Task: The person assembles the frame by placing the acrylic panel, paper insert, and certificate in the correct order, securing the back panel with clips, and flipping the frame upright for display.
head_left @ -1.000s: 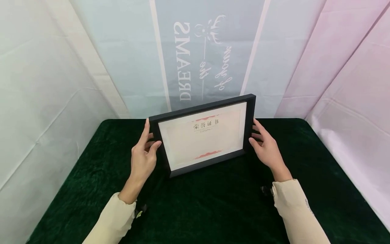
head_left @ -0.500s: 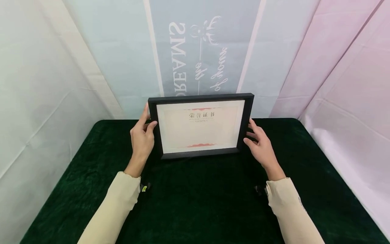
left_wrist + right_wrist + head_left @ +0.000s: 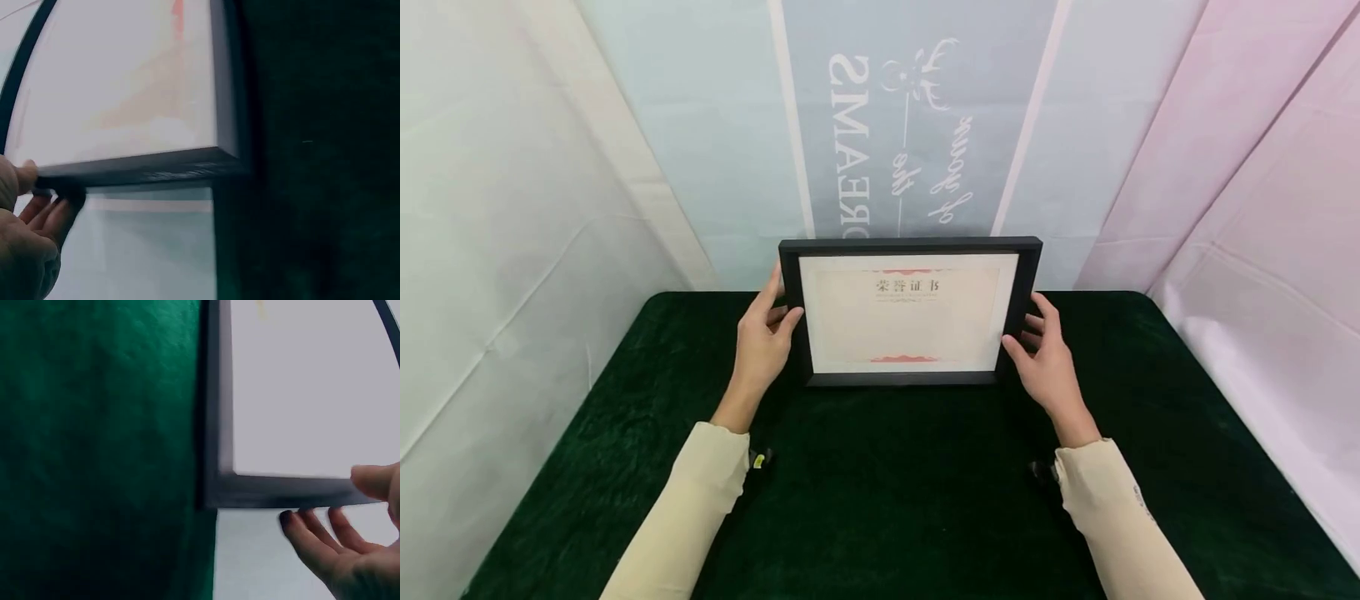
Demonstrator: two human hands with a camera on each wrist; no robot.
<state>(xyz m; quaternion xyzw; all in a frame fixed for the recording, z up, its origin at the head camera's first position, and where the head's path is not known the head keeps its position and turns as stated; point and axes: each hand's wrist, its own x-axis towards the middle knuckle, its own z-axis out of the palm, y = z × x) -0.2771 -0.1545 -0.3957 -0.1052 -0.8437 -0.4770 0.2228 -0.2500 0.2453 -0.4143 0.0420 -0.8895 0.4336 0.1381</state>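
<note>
A black picture frame (image 3: 910, 380) stands nearly upright at the back of the table in the head view. Behind its pane is a certificate (image 3: 906, 325) with red trim and Chinese characters. My left hand (image 3: 762, 354) grips the left side, thumb at the front edge and fingers partly hidden behind. At the right side my right hand (image 3: 1048, 371) pinches the border between thumb and fingers. In the left wrist view the thumb (image 3: 26, 175) meets the frame's side. The right wrist view shows the fingertips (image 3: 306, 515) along the outer edge.
A dark green velvety cloth (image 3: 895, 500) covers the table. Behind it hangs a pale blue curtain (image 3: 722, 125) with mirrored lettering. White fabric (image 3: 497, 250) closes off the left, pinkish fabric (image 3: 1262, 208) the right.
The frame has swung from a slant, its left end nearer, to level and facing me. My left hand moved up and away with it; my right hand shifted only slightly.
</note>
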